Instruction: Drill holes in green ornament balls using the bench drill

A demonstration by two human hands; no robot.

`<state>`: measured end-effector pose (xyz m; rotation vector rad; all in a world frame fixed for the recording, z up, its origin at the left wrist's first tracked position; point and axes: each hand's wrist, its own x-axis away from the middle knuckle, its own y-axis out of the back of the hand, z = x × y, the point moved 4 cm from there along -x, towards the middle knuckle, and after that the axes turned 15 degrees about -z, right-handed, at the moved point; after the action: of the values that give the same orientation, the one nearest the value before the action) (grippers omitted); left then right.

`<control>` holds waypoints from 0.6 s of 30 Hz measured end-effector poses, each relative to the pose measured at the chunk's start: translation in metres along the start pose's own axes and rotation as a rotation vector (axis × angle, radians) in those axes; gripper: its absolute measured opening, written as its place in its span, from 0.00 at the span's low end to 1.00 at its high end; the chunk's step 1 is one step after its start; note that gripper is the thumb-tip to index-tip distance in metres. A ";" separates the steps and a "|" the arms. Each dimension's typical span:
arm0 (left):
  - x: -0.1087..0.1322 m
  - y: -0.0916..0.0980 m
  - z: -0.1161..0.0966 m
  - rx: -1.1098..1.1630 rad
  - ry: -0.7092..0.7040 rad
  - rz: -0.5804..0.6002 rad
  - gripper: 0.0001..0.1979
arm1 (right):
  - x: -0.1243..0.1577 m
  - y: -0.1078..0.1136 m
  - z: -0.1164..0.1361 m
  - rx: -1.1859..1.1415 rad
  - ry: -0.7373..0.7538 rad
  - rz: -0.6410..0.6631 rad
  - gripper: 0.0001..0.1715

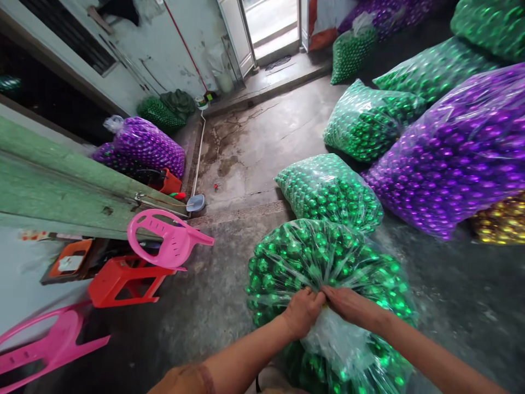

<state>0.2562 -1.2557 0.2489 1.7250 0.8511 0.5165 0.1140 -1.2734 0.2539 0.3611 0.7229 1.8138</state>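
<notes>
A large clear plastic bag (pixel 283 246) full of shiny green balls stands on the floor right in front of me. Its neck is gathered into tight pleats, and the loose top of the plastic hangs toward me below my hands. My left hand (pixel 303 311) is closed around the gathered neck from the left. From the right, my right hand (pixel 342 302) pinches the same spot, with its fingertips against the left hand. Whether a tie lies between the fingers is hidden.
Behind it lie more bags of green balls (pixel 334 191) and a big bag of purple balls (pixel 455 148). A pink chair (pixel 180 249) and a red stool (pixel 117 282) stand left, beside a green door (pixel 61 180). An open doorway (pixel 273 27) is at the back.
</notes>
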 end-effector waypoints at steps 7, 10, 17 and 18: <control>-0.001 0.010 -0.004 0.081 0.181 0.077 0.19 | 0.006 -0.010 0.006 0.229 -0.052 0.125 0.12; 0.003 0.011 -0.006 0.142 0.231 0.077 0.18 | 0.006 -0.010 0.011 0.265 -0.104 0.121 0.13; 0.011 0.003 -0.004 0.377 0.308 0.022 0.14 | 0.003 -0.010 0.013 0.258 -0.188 0.119 0.16; 0.011 0.001 -0.004 0.384 0.308 0.020 0.14 | 0.003 -0.011 0.011 0.261 -0.201 0.113 0.16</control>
<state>0.2610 -1.2449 0.2504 2.0340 1.2149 0.6771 0.1275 -1.2652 0.2552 0.7591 0.8122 1.7593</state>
